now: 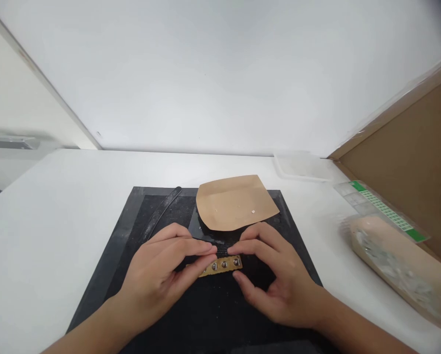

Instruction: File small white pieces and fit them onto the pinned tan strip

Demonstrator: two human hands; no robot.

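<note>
A narrow gold-brown strip with a row of round metallic pieces set in it lies on the black mat, its left part hidden behind my left hand. My left hand is closed, thumb and fingertips pressed together just above the strip. Whether something small sits between those fingertips cannot be made out. Around the strip's right end, my right hand is open, its thumb in front and fingertips behind, with a gap between them.
Behind the hands, a tan paper sheet holds tiny light bits. A dark nail file-like strip lies to its left. At right are a paper tray of clear packets, a green-and-white labelled plastic sleeve, a translucent tray and a cardboard panel.
</note>
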